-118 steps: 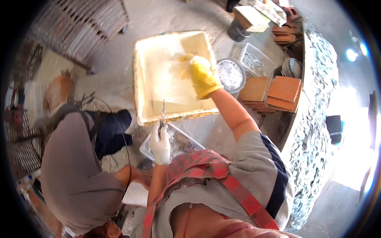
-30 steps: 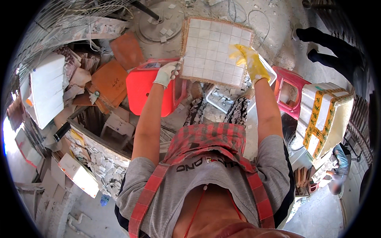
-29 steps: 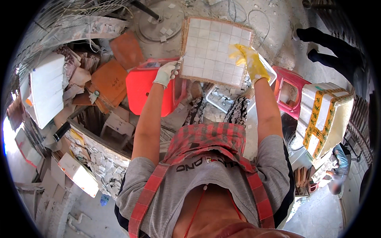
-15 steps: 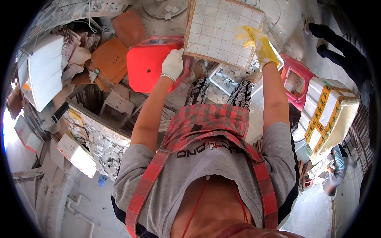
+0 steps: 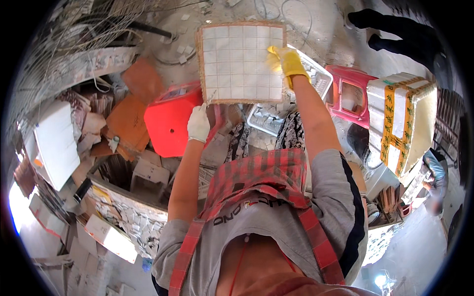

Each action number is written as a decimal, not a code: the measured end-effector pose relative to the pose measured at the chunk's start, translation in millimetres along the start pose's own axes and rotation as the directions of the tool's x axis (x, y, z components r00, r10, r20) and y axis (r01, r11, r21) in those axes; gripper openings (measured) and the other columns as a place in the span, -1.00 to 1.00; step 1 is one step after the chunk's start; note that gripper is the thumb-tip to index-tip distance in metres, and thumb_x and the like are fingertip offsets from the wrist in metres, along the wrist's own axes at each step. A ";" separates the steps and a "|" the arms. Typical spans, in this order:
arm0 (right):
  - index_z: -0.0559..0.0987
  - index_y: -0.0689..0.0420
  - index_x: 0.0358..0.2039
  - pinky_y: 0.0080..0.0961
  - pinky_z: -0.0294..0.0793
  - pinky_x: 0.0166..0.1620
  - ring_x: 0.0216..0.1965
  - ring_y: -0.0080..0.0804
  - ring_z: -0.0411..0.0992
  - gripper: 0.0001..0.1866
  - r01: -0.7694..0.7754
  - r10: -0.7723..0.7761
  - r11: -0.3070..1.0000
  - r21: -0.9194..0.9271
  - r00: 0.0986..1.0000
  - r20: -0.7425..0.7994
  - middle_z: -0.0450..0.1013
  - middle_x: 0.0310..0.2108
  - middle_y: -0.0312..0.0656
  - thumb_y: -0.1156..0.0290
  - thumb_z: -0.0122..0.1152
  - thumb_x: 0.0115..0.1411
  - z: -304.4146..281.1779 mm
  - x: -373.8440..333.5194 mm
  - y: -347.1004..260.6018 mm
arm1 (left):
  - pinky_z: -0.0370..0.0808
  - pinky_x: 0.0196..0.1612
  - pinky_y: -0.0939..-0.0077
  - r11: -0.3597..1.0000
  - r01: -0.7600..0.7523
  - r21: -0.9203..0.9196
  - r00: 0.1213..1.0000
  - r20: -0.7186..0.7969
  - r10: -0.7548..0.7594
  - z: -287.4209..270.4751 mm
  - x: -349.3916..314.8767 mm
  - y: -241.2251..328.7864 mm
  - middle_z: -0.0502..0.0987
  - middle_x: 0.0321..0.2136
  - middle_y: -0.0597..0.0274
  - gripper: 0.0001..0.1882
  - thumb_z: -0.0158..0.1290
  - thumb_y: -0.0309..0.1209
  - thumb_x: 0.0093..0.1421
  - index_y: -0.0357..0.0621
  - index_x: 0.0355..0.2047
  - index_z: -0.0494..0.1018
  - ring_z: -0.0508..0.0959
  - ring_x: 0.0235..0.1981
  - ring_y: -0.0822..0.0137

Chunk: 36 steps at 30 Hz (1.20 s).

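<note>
A square panel of white tiles [image 5: 237, 61] in a grid, with a brown rough rim, faces me at the top middle. My left hand [image 5: 198, 124], in a white glove, is closed at the panel's lower left corner. The yellow glove on my right hand [image 5: 290, 64] reaches over the panel's right edge. Its fingers lie across the tiles there and are smeared by motion. Below the panel, a white plastic basket [image 5: 321, 74] shows past its right edge, with loose tile pieces [image 5: 269, 116] near my legs.
A red plastic stool [image 5: 170, 128] stands at my left, and a pink stool [image 5: 348, 93] at my right. Beyond it is a taped white foam box [image 5: 402, 123]. Cardboard [image 5: 129, 123] and heaps of tile pieces [image 5: 133, 222] lie left. A person's dark-clothed legs [image 5: 405, 37] show upper right.
The panel has swung to nearly level and shifted left relative to the stools. My left hand is now at its lower corner. The whole view has also shifted.
</note>
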State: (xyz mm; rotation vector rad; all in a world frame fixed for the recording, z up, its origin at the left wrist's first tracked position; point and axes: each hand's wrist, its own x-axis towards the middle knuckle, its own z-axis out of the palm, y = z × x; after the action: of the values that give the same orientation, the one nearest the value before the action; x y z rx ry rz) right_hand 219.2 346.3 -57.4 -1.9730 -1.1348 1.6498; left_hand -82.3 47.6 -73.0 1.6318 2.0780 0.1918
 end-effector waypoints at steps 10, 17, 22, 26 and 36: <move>0.65 -0.18 0.05 -0.14 0.58 0.01 -0.06 0.05 0.60 -0.59 0.370 -0.353 0.400 -0.839 0.907 0.232 0.62 -0.12 0.05 0.16 0.30 0.15 -10.1 41.3 28.8 | 0.54 0.01 0.06 0.998 0.007 -0.056 1.000 0.003 -0.007 0.0 -0.1 2.5 0.51 -0.01 -0.03 -0.57 -0.13 -0.45 0.34 -0.13 0.19 0.44 0.56 -0.03 -0.07; 0.70 -0.02 -0.06 -0.01 0.56 -0.01 -0.06 0.13 0.59 -0.58 0.308 -0.435 0.305 -0.901 0.887 0.156 0.60 -0.06 0.11 0.00 0.04 0.32 -9.8 22.8 0.9 | 0.56 -0.03 0.07 0.995 0.025 -0.097 1.000 -0.010 -0.026 1.7 -0.3 -0.3 0.52 -0.05 -0.03 -0.56 -0.10 -0.49 0.30 -0.12 0.17 0.47 0.58 -0.08 -0.09; 0.59 0.07 0.13 -0.07 0.43 0.20 0.18 0.04 0.46 -0.55 0.209 -0.472 0.053 -0.977 0.867 0.160 0.51 0.13 0.09 0.11 -0.04 0.39 30.9 20.1 -77.7 | 0.56 -0.10 0.04 0.991 0.033 -0.126 0.998 -0.042 -0.038 2.1 -4.6 0.4 0.52 -0.11 -0.05 -0.56 -0.08 -0.51 0.27 -0.14 0.15 0.49 0.58 -0.14 -0.11; 0.46 0.24 0.24 -0.14 0.13 0.42 0.41 -0.05 0.18 -0.43 0.513 -0.719 0.108 -0.852 0.632 0.290 0.25 0.38 0.05 0.13 0.03 0.35 144.9 34.6 -19.1 | 0.56 -0.11 0.05 0.979 0.044 -0.201 0.998 -0.043 -0.054 0.9 -0.8 3.7 0.52 -0.14 -0.05 -0.55 -0.05 -0.54 0.24 -0.15 0.14 0.49 0.57 -0.15 -0.10; 0.56 0.21 0.06 -0.17 0.33 0.28 0.24 -0.03 0.36 -0.54 0.846 -0.763 -0.029 -0.532 0.326 0.559 0.42 0.19 0.02 0.18 0.11 0.25 190.3 28.0 -33.3 | 0.56 -0.04 0.20 0.989 0.021 -0.147 0.999 -0.028 -0.025 10.7 -8.3 -3.1 0.54 -0.09 -0.02 -0.51 -0.01 -0.58 0.24 -0.18 0.20 0.46 0.58 -0.10 -0.01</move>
State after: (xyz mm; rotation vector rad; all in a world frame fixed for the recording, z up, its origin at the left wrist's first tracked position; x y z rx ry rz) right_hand 30.1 343.6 -105.6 -0.8454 -2.6949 0.4999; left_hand -78.8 36.9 -81.1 1.5256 2.0520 0.3554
